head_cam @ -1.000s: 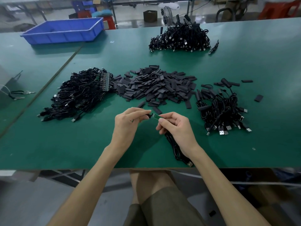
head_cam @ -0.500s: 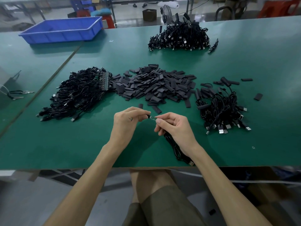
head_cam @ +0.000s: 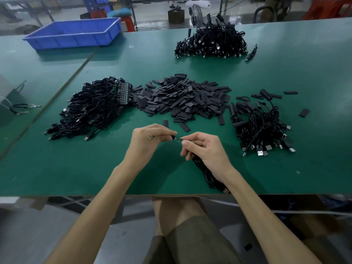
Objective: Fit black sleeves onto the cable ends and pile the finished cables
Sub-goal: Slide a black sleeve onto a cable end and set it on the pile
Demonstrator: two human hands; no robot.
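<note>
My left hand [head_cam: 148, 139] pinches a black sleeve [head_cam: 173, 137] at its fingertips. My right hand [head_cam: 203, 147] pinches the small green board end [head_cam: 178, 140] of a black cable [head_cam: 207, 174], which runs under that hand to the table's front edge. The sleeve's mouth meets the board end between the two hands. A heap of loose black sleeves [head_cam: 182, 98] lies just beyond my hands. Left of it sits a pile of cables with bare board ends [head_cam: 91, 111]. To the right lies a pile of sleeved cables [head_cam: 261, 126].
A larger cable pile [head_cam: 211, 44] sits at the far side of the green table [head_cam: 76, 168]. A blue plastic bin [head_cam: 74, 33] stands at the back left. Stray sleeves [head_cam: 304, 112] lie at the right. A tool with a cord [head_cam: 21, 108] rests at the left edge.
The hands have closed together and the sleeve covers more of the green board end than a second ago. The piles have not moved.
</note>
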